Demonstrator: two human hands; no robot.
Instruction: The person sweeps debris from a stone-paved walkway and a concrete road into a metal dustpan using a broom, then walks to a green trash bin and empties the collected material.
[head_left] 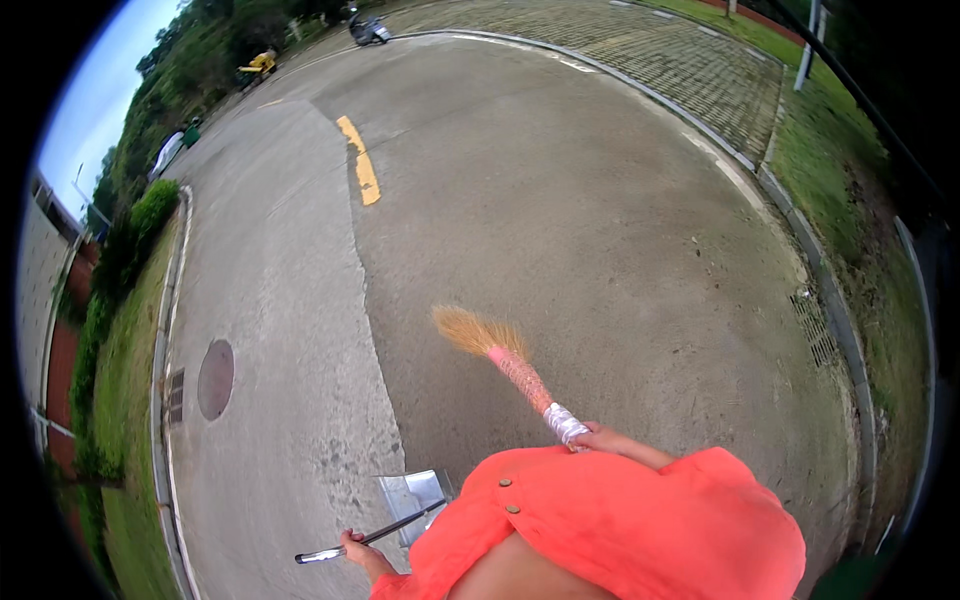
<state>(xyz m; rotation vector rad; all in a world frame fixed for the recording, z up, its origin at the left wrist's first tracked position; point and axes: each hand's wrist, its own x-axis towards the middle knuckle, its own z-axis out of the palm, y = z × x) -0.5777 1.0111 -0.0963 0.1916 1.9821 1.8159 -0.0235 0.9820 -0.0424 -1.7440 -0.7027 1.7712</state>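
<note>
My right hand [603,440] grips the silver-wrapped end of a straw broom [500,355] with a pink handle. Its tan bristles point up and left over the grey road. My left hand [357,549] holds the thin dark handle [375,538] of a metal dustpan [415,498], whose pan hangs low in front of my body. My orange-red shirt fills the lower middle of the view and hides both forearms.
An asphalt road [560,220] curves ahead with a yellow stripe [359,160]. A round manhole cover [215,378] and a drain grate [176,395] lie at left by the kerb. Grass verges flank both sides. A scooter [368,30] and a person in yellow [260,64] are far off.
</note>
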